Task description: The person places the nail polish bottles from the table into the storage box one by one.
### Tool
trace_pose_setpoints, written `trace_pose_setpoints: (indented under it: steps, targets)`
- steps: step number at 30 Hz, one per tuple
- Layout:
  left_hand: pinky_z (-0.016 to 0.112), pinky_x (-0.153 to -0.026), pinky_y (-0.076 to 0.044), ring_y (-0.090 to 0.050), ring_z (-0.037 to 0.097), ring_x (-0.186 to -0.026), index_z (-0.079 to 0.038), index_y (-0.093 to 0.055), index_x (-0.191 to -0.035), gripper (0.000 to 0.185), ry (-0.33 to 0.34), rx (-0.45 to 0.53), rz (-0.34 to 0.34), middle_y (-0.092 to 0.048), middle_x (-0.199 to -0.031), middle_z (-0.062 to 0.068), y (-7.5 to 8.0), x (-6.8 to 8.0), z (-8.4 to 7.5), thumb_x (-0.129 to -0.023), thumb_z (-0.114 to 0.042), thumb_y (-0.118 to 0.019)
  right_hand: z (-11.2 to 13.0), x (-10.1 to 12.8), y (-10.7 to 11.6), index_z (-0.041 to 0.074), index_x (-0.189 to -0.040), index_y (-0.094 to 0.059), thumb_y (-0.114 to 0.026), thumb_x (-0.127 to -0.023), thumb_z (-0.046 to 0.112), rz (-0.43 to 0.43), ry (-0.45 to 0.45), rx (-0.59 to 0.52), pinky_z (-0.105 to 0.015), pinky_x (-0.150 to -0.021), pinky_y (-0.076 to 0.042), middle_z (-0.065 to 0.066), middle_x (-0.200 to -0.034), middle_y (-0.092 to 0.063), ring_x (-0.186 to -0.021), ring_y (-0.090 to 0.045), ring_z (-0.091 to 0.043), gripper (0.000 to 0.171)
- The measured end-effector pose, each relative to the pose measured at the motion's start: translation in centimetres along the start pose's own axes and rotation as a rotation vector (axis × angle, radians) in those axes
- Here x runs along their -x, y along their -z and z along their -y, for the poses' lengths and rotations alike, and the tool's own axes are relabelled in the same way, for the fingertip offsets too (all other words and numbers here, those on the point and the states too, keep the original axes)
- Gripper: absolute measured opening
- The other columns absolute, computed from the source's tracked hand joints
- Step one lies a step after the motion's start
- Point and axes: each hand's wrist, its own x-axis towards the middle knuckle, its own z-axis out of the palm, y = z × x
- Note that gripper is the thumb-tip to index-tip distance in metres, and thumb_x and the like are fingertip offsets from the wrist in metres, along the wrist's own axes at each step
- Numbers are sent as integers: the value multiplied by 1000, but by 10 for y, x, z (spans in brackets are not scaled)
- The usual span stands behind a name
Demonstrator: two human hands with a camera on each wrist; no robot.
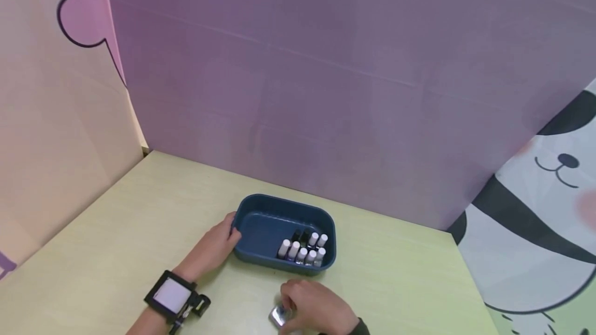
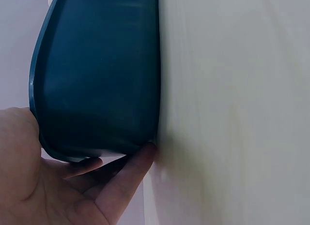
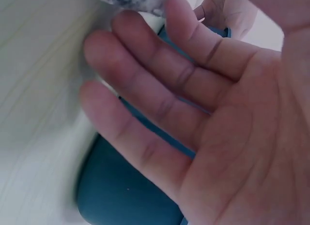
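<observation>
While the pale yellow-green table (image 1: 139,221) fills the lower part of the head view, with a purple panel (image 1: 349,66) standing behind it, a dark blue tray (image 1: 261,221) sits near the table's middle. Its right near corner holds a cluster of small bottles (image 1: 302,249) standing upright, most with white caps and a couple with dark ones; the rest of the tray floor is bare.

At the tray's left end is the left hand (image 1: 211,249), a wrist-worn device (image 1: 174,296) strapped behind it. Its fingers curl against the tray's end wall and the thumb reaches the rim; the left wrist view shows fingertips (image 2: 140,159) tucked under the tray's lower edge, so this hand grips the tray.

Just in front of the tray's near wall, apart from it, the right hand (image 1: 316,309) rests low on the table. Its fingertips pinch a small silvery bottle (image 1: 278,316) lying on the table at the hand's left side. In the right wrist view the fingers (image 3: 160,99) appear fairly straight, with the mottled bottle (image 3: 133,0) at their tips and the blue tray behind.
</observation>
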Motion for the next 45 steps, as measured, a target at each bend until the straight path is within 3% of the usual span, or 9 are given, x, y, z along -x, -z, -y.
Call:
trace_pose_setpoints:
  steps: [5,13,24,31,45]
  targets:
    - [48,-95,-47,-55,21,-99,3,-36,-149,53,-5,1,-2,-58,-134,21,1,1,0,-101,-16,-46,-2,-1,0,25,-80,-57,-86,-70,29,-18,28,31,-20,-62,-41,16,-75,-49,-67,-45,-2,31]
    - [45,-91,-47,-54,21,-95,3,-36,-148,52,-7,-1,-6,-60,-125,18,1,0,-1,-100,-15,-46,-6,0,-2,23,-78,-57,-80,-69,8,-134,170,140,-16,-59,-38,17,-76,-46,-65,-42,1,30]
    - [40,-84,-46,-53,19,-90,3,-37,-148,52,4,4,1,-61,-113,13,1,0,-1,-100,-15,-47,-4,0,0,24,-84,-58,-79,-69,6,-155,173,113,-16,-66,-43,18,-85,-51,-72,-46,3,32]
    - [49,-96,-47,-55,21,-100,4,-37,-148,52,-1,16,-4,-58,-133,21,1,1,-1,-101,-15,-46,-4,0,3,23,-88,-62,-78,-73,5,-185,200,79,-14,-71,-47,18,-88,-56,-76,-50,5,28]
    - [46,-92,-48,-55,20,-96,4,-37,-148,52,0,-1,-9,-61,-126,20,0,0,0,-100,-15,-46,-2,-1,10,17,-90,-72,-80,-80,8,-312,286,100,-6,-73,-45,13,-88,-65,-82,-57,7,17]
